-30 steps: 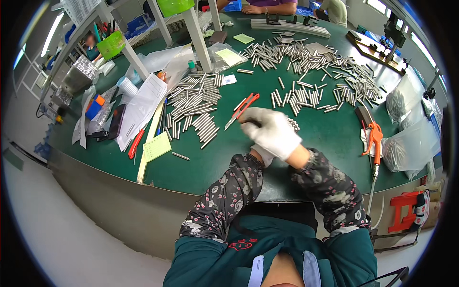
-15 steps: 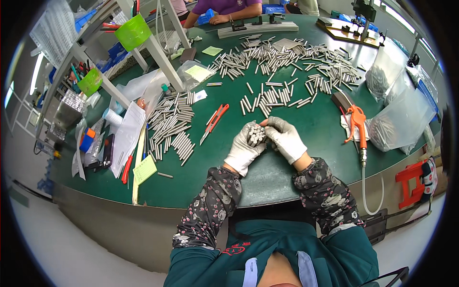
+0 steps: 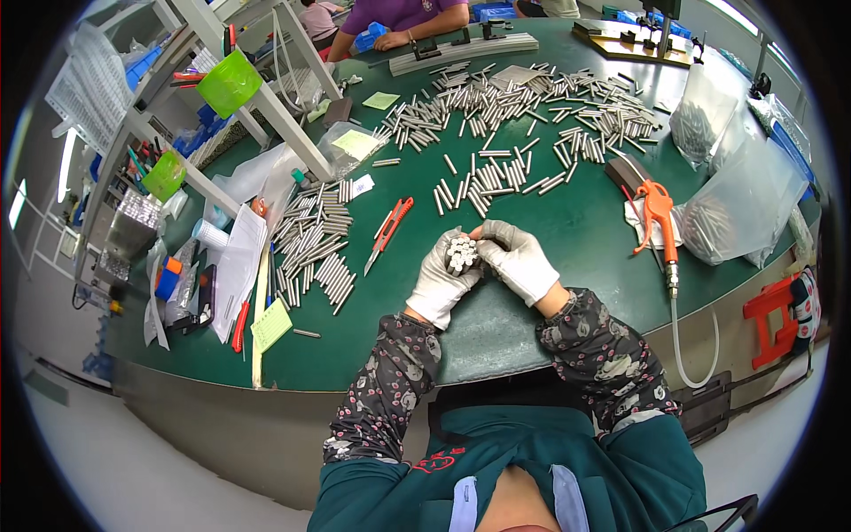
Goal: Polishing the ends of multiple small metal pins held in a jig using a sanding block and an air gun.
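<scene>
In my gloved left hand (image 3: 437, 288), with fingers wrapped round it, is a bundle of short metal pins (image 3: 461, 254); their round ends face up. My gloved right hand (image 3: 525, 268) is closed against the right side of this bundle, thumb and fingertips pressed together at its edge. Whether the right fingertips pinch a single pin is hidden. Beyond both hands lie loose metal pins (image 3: 496, 177), part of a wide scattered heap (image 3: 496, 102). An orange-red utility knife (image 3: 388, 235) rests on the green table left of my hands, blade toward me.
At left is another pile of pins (image 3: 310, 235), beside papers (image 3: 241, 266) and a shelf frame (image 3: 297, 133). An orange air gun (image 3: 658, 217) with a hose lies right, near plastic bags of pins (image 3: 709, 226). Across the table (image 3: 372, 346) sits another person (image 3: 408, 22).
My head view has shifted slightly, moving the table contents a little left in the picture. Both hands stay together at the bundle, whose pin ends now face up more fully.
</scene>
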`<state>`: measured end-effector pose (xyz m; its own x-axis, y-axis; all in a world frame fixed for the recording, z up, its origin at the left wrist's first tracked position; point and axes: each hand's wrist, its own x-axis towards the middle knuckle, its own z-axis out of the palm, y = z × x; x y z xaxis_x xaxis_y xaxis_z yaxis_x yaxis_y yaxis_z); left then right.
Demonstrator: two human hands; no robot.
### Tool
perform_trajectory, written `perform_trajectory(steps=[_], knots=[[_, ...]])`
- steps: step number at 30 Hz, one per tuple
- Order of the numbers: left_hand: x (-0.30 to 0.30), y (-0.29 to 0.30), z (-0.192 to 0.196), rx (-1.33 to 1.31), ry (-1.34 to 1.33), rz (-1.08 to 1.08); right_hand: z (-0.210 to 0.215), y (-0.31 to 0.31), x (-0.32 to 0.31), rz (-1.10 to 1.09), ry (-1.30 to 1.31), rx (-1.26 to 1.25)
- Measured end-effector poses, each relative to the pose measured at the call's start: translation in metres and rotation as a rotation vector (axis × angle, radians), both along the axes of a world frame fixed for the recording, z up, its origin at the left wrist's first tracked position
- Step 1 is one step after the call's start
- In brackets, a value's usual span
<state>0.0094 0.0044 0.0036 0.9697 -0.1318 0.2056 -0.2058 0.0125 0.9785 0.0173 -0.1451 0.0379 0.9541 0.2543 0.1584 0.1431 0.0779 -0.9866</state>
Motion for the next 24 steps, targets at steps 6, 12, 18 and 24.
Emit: perform_trajectory(steps=[6,12,18,24], knots=[[-0.0026,0.0043,0.0017,-0.119,0.039,-0.07,0.0065,0.0005,-0.006,0.034,0.016,0.031],[-0.0057,0.0038,0.0079,-0.272,0.118,-0.138,0.0087,-0.0001,-0.0092,0.072,0.014,0.06],[-0.0051,0.0051,0.0073,-0.212,0.101,-0.143,0.0085,-0.0009,-0.0099,0.079,0.017,0.044],[-0.0043,0.0082,0.0029,-0.199,0.072,-0.15,0.008,-0.0006,-0.01,0.091,0.002,0.037]])
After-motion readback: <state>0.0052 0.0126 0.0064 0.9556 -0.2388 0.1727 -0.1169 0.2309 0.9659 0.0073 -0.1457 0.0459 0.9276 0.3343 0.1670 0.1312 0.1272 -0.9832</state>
